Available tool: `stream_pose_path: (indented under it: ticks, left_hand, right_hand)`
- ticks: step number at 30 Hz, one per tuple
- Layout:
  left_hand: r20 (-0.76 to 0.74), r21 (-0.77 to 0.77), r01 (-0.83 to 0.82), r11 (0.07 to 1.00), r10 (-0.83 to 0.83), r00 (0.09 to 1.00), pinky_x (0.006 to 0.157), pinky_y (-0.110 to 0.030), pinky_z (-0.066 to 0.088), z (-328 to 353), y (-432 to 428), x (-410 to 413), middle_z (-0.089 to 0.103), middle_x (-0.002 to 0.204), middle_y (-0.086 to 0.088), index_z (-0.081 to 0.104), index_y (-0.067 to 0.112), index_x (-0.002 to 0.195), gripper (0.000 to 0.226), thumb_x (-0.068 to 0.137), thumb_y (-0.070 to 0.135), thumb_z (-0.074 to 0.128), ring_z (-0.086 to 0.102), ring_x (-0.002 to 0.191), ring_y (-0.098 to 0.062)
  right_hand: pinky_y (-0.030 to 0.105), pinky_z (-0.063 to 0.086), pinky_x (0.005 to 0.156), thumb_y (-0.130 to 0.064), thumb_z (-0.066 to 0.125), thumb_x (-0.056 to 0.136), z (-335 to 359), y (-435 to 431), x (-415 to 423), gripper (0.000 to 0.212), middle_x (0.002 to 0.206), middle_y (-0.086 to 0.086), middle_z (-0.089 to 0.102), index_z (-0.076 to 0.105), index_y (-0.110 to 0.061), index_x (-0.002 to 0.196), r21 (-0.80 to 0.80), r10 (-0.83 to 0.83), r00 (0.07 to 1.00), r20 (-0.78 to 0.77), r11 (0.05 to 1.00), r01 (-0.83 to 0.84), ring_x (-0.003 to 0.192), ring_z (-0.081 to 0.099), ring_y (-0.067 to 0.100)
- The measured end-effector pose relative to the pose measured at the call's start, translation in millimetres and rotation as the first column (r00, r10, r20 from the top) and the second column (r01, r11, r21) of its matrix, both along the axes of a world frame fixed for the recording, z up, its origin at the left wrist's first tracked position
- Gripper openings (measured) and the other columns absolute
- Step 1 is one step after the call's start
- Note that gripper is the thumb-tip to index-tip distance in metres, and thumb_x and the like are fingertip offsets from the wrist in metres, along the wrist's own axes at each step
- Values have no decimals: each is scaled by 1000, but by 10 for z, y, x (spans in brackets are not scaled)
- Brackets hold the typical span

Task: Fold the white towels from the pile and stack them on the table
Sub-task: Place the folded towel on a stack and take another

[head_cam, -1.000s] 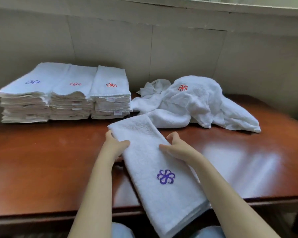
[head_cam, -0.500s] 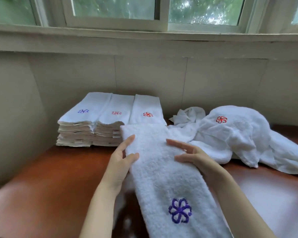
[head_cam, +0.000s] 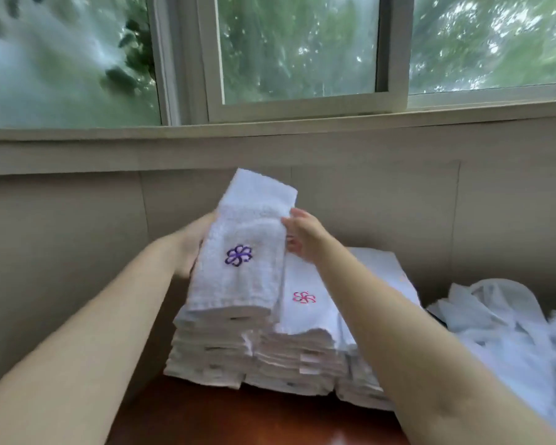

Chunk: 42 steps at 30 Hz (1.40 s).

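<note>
A folded white towel (head_cam: 247, 239) with a purple flower mark is held between both my hands above the left stack. My left hand (head_cam: 193, 248) grips its left edge, mostly hidden behind the cloth. My right hand (head_cam: 302, 239) holds its right edge with the fingers behind the towel. Its near end lies on the left stack of folded towels (head_cam: 209, 348); the far end is raised. The middle stack (head_cam: 302, 316) has a red flower mark on top. My right arm covers most of the right stack (head_cam: 382, 271). The loose towel pile (head_cam: 507, 329) lies at the right.
The stacks stand on a brown wooden table (head_cam: 238, 419) pushed against a beige wall (head_cam: 61, 236). A window (head_cam: 296, 49) with greenery outside runs above the wall ledge.
Both hands have lifted the folded purple-marked towel from the table front and carried it back and left onto the left stack. The camera has tilted up and moved closer to the wall.
</note>
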State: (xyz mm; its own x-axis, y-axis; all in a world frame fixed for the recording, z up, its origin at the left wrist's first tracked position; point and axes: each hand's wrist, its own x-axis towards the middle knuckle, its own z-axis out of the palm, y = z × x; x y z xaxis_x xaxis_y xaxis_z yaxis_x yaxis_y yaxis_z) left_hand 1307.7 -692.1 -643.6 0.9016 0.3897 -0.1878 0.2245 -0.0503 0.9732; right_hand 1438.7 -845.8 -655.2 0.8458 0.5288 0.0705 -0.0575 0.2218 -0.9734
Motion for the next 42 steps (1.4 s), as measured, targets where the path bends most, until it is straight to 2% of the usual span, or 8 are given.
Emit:
stream_pose_path:
  ticks: [4,13,17,21,27,32,37,42]
  left_hand:
    - [-240,389,-73,918,178,954,88,-32,45,-841,415,80,49,137,-7,46,10,137,66,88,52,59,54,111,-22]
    - [-75,275,-9,961,31,997,62,-20,35,-918,430,15,56,103,18,50,30,119,37,87,41,65,52,86,0]
    - [89,44,-66,997,62,994,75,-27,44,-831,501,-3,52,121,7,35,35,138,72,79,27,75,54,100,-11]
    - [211,-183,-321,929,356,910,93,-37,33,-910,580,7,44,122,0,33,27,142,77,79,22,76,40,110,-18]
    - [140,-58,-355,933,360,922,83,-32,33,-1278,558,-114,56,109,0,54,12,118,45,81,26,74,49,90,-16]
    - [289,122,-431,894,384,877,85,-33,43,-1364,499,-24,47,133,0,34,21,142,80,74,36,74,52,107,-19]
    - [410,322,-511,797,370,834,63,-25,41,-1315,362,27,51,92,21,48,29,122,49,78,30,70,51,79,-2]
    - [460,81,-373,924,297,837,72,-20,37,-1295,376,11,51,101,25,57,30,119,38,85,15,64,51,95,0]
  right_hand:
    - [27,40,50,3,46,90,-921,415,304,19,65,12,47,49,-6,74,-358,-88,988,-130,933,36,49,45,20]
    - [28,44,61,-46,62,86,-791,637,408,52,105,9,54,51,-6,118,-587,-88,990,114,797,139,75,57,24]
    - [44,52,83,-18,71,82,-727,863,484,59,122,17,59,43,-4,132,-429,-146,989,-22,895,122,103,62,33]
    - [28,43,57,-4,55,81,-894,913,504,53,106,16,56,41,-5,132,-311,-214,974,-69,933,183,81,57,28]
    - [25,36,52,-5,53,74,-807,937,558,50,89,14,46,39,-9,122,-444,-236,972,-11,872,207,60,45,24]
    - [26,44,63,4,43,82,-805,1153,800,65,95,9,53,29,-17,142,-283,-255,925,282,899,334,77,51,20]
    - [28,42,89,-3,44,88,-979,1214,914,52,130,15,53,38,-9,139,-351,-301,866,400,822,448,112,54,26]
    - [30,47,81,3,41,85,-922,1073,904,59,131,14,52,39,-11,142,-271,-339,881,329,860,432,98,57,24]
